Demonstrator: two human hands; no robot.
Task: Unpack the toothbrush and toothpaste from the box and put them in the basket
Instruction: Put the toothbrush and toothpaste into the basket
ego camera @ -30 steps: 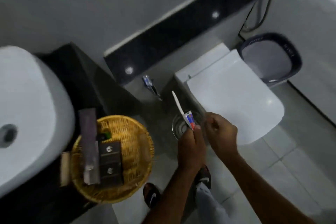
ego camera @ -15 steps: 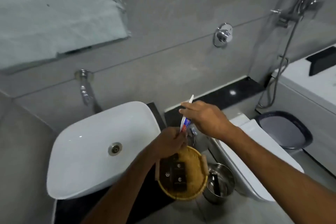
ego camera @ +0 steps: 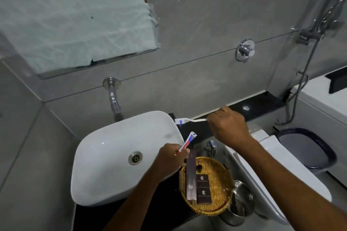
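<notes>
Unpacking judged done: toothbrush (ego camera: 191,120) gripped in right hand (ego camera: 228,126), toothpaste (ego camera: 186,143) in left hand (ego camera: 171,157), both held above basket (ego camera: 224,171). Neither yet placed; long box (ego camera: 191,176) lies in basket.

The toothbrush (ego camera: 190,120), white with a blue-marked head pointing left, lies nearly level in mid-air just right of the frame's centre. The toothpaste (ego camera: 185,143), a small red, white and blue tube, tilts up to the right below it, well apart. The round woven basket (ego camera: 223,172) sits at lower centre-right, holding 1 long dark box (ego camera: 191,176) and 2 small dark boxes (ego camera: 203,186).
</notes>
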